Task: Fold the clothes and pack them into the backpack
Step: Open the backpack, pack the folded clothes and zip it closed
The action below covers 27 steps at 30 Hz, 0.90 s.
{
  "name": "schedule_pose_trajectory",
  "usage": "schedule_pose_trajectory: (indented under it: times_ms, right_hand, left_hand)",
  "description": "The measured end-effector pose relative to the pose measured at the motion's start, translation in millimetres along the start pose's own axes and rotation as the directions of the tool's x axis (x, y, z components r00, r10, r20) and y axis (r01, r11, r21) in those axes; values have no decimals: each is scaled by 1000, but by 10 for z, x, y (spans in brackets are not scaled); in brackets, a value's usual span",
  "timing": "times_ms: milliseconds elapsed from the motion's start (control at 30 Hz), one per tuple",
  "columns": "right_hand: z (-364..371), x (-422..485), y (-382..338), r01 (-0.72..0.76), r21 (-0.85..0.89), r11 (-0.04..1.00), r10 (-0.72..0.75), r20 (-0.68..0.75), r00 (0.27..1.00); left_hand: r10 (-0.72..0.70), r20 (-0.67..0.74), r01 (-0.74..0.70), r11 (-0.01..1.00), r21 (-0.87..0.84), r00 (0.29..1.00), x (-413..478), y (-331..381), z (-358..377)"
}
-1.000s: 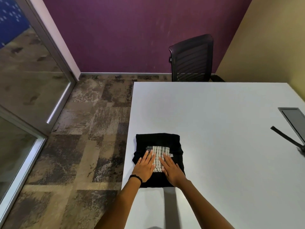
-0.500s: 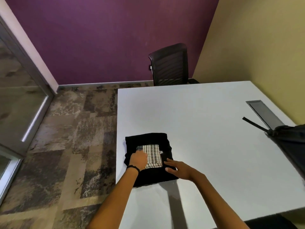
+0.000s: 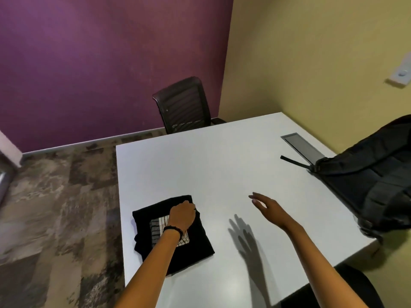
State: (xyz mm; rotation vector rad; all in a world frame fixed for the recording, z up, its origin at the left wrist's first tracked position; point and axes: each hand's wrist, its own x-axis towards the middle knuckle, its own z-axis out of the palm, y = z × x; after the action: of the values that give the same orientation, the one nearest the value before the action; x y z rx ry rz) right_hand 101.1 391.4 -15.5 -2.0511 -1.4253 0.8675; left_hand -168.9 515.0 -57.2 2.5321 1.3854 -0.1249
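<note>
Head view. A folded garment [image 3: 195, 247], black with a pale checked panel [image 3: 159, 227] uppermost, lies at the near-left corner of the white bench [image 3: 222, 165]. The left hand [image 3: 182, 215], a dark wristband [image 3: 173, 230] at its wrist, rests on the garment with its fingers curled over the far right edge, apparently gripping it. The right hand [image 3: 269, 207] hovers above bare bench with fingers straight and slightly spread, holding nothing, directed toward the black backpack [image 3: 373, 181], which lies well apart at the right edge, one strap [image 3: 293, 161] trailing beside a grey cable hatch [image 3: 302, 146]. A chair [image 3: 184, 105] stands at the far side.

The step in hand is judged to be the transfer to the backpack. To do it well, the garment should be lifted from beneath with all layers gathered, so that the fold holds, while the free hand opens the backpack's mouth. Whether that mouth is already unzipped cannot be told.

No brand, label or legible writing is visible; the checked panel is pattern only.
</note>
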Motion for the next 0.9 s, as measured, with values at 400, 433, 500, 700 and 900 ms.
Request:
schedule_pose_trajectory:
  times_ms: [400,433,500,700,900]
  right_hand:
    - [-1318,-78,944,-60,143,988,110,-375,921]
    - [-1411,-105,1041,-66,150,986,122,-401,908]
    - [-1562,-164,1223,-71,155,985,136,-458,878]
    - [-2130,-324,1788,-142,262,955,275,-592,758]
    - [-2719,-459,2271,-204,312,928,371,-717,590]
  left_hand:
    - [260,-118,-274,953,-128,958,835,1479,-563]
    - [288,-127,-304,944,-133,949,924,1655,-588]
    - [330,-147,-352,923,-154,932,1076,1987,-634]
    - [484,-172,-510,843,-169,858,1611,3102,-765]
    - [612,-160,-632,753,-181,775,2084,4074,-754]
